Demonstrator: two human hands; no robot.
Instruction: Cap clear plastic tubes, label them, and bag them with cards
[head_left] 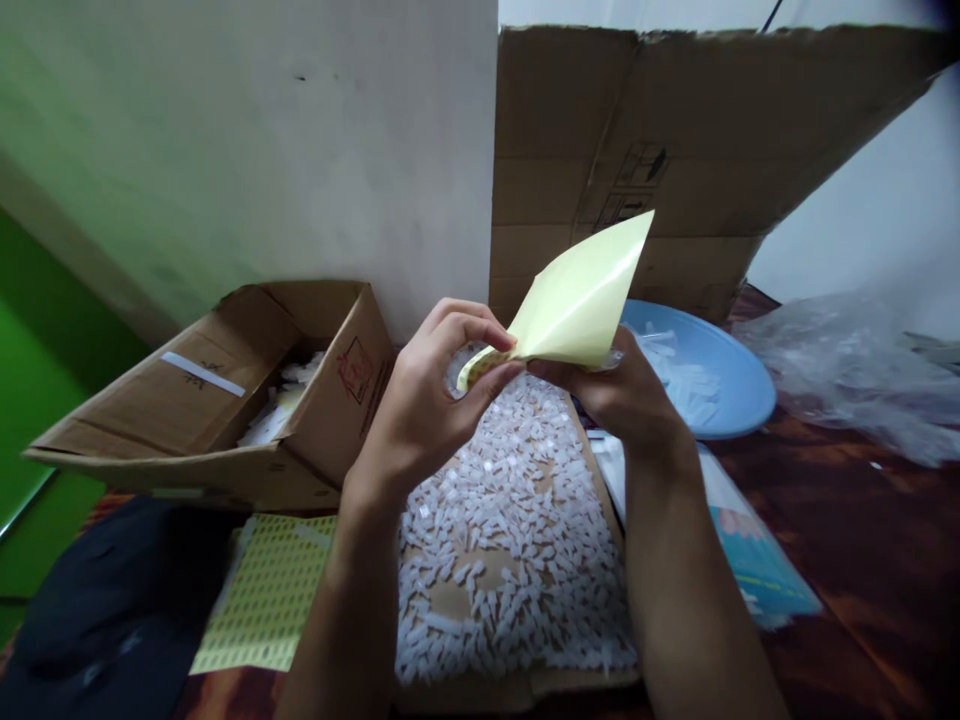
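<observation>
A pale yellow backing sheet [581, 295] is held up over the table, folded and pointing up to the right. My left hand [424, 400] pinches its lower left corner between thumb and fingers. My right hand [622, 390] grips the sheet's lower edge from beneath. Below both hands a flat piece of cardboard [457, 600] carries a heap of several small white plastic pieces [510, 520].
An open cardboard box [225, 390] stands at the left. A yellow label sheet [262, 590] lies near a dark cloth [105, 610]. A blue plastic bowl [731, 385] with white pieces, clear plastic bags [847, 370] and a tall cardboard panel [675, 150] are at the right.
</observation>
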